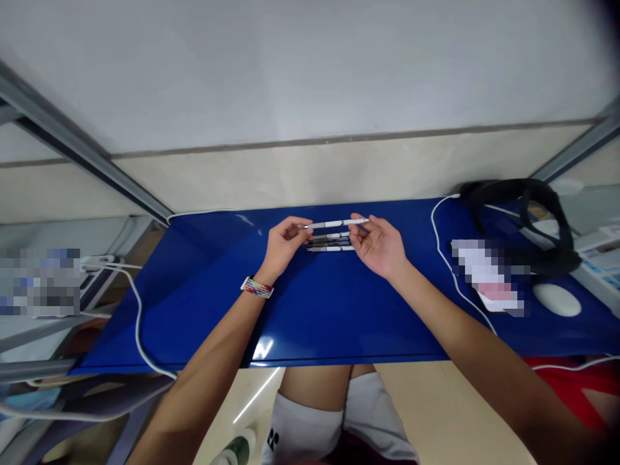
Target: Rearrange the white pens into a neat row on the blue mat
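Observation:
A white pen (334, 224) is held level between my two hands, over the blue table (339, 303). My left hand (287, 244) pinches its left end between thumb and fingers; a colourful woven band circles that wrist. My right hand (380, 242) has its fingertips closed on the pen's right end, palm turned partly up. Just below the held pen, several more pens (332, 248), white and dark, lie side by side; their right ends reach my right hand's fingers, and whether these touch them I cannot tell.
On the right stand a black strap-like loop (557, 226), a blurred phone-like item (484, 274) and a white mouse (557, 300). A white cable (450, 271) curves beside them. Another white cable (139, 316) hangs over the left edge. A pale wall (300, 174) runs behind.

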Demonstrator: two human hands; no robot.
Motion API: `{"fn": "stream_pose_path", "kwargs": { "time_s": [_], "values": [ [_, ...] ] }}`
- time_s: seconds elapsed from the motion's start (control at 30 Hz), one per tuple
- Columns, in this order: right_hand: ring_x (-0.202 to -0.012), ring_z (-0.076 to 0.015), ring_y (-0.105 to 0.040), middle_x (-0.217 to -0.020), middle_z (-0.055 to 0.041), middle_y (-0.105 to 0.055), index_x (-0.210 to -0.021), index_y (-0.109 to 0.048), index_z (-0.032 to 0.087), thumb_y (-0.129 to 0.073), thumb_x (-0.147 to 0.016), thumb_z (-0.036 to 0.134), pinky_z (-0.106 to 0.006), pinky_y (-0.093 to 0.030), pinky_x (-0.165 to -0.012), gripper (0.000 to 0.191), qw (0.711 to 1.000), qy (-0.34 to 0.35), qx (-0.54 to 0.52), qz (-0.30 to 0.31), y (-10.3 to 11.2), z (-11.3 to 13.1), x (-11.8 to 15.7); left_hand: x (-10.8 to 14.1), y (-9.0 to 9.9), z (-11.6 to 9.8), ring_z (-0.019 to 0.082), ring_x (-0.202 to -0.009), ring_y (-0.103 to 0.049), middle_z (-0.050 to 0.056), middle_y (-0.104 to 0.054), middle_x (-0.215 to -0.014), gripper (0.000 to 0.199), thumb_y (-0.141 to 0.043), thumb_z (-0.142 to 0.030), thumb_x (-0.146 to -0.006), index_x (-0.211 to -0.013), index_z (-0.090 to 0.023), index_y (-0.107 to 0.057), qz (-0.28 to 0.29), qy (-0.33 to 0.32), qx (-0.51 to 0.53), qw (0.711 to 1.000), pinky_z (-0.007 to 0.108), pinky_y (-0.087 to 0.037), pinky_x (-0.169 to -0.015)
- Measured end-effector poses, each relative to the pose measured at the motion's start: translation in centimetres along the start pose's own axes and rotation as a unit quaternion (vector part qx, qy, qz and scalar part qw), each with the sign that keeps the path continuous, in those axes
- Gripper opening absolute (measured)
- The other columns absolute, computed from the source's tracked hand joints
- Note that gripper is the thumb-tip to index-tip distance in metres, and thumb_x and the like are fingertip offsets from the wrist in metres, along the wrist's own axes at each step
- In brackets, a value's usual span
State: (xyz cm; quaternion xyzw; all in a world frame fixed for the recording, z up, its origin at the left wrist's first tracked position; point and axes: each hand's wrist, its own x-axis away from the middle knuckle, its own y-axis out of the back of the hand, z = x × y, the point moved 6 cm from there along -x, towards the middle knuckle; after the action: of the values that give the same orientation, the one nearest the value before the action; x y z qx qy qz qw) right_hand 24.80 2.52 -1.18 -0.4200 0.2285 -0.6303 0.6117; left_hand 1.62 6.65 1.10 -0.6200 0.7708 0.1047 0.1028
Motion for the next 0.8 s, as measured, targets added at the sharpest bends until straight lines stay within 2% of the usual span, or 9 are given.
{"fn": "stream_pose_path", "kwargs": {
  "time_s": [0.17,0.33,0.5,0.67,0.8],
  "values": [
    [-0.067,-0.0142,-0.077,-0.078,-0.0032,-0.079,-0.109,-0.076,0.018,-0.068,-0.095,0.020,-0.022,-0.070,-0.071,0.016,1.000,0.007,-0.007,-0.015,0.28,-0.17,-0.22,0.05,-0.12,0.18,0.016,-0.071,-0.073,0.002,-0.079,-0.079,0.027,-0.090,-0.037,-0.089,-0.109,-0.021,-0.082,0.001,0.006,0.008,1.000,0.032,-0.061,-0.075],
    [-0.079,-0.0158,-0.081,-0.088,-0.0042,-0.082,-0.119,-0.075,0.019,-0.072,-0.101,0.032,-0.024,-0.073,-0.081,0.023,1.000,0.029,0.000,0.004,0.11,0.24,-0.25,0.13,-0.20,0.23,0.017,-0.073,-0.075,0.002,-0.080,-0.079,0.027,-0.091,-0.039,-0.089,-0.107,-0.021,-0.082,0.001,0.008,0.005,1.000,0.033,-0.063,-0.075],
    [-0.076,-0.0153,-0.081,-0.084,-0.0031,-0.081,-0.117,-0.076,0.019,-0.070,-0.102,0.023,-0.023,-0.072,-0.079,0.017,0.999,0.032,-0.009,-0.021,0.33,0.46,-0.17,0.22,-0.22,0.17,0.018,-0.078,-0.078,0.004,-0.082,-0.083,0.029,-0.090,-0.040,-0.090,-0.109,-0.020,-0.083,0.009,0.010,0.005,1.000,0.033,-0.063,-0.078],
    [-0.082,-0.0169,-0.083,-0.090,-0.0056,-0.083,-0.120,-0.076,0.018,-0.066,-0.104,0.025,-0.026,-0.073,-0.082,0.020,1.000,0.024,-0.013,-0.007,-0.11,0.57,0.01,0.21,-0.10,0.24,0.019,-0.079,-0.079,0.005,-0.083,-0.085,0.028,-0.091,-0.040,-0.090,-0.109,-0.021,-0.083,0.002,0.008,0.010,1.000,0.034,-0.064,-0.079],
    [-0.079,-0.0164,-0.082,-0.088,-0.0058,-0.083,-0.117,-0.077,0.017,-0.068,-0.100,0.020,-0.024,-0.072,-0.082,0.019,1.000,0.021,0.004,-0.016,0.22,0.64,-0.07,0.24,-0.08,0.28,0.019,-0.079,-0.079,0.004,-0.082,-0.084,0.028,-0.091,-0.040,-0.090,-0.109,-0.021,-0.083,0.000,0.008,0.015,1.000,0.034,-0.064,-0.080]
  ]
}}
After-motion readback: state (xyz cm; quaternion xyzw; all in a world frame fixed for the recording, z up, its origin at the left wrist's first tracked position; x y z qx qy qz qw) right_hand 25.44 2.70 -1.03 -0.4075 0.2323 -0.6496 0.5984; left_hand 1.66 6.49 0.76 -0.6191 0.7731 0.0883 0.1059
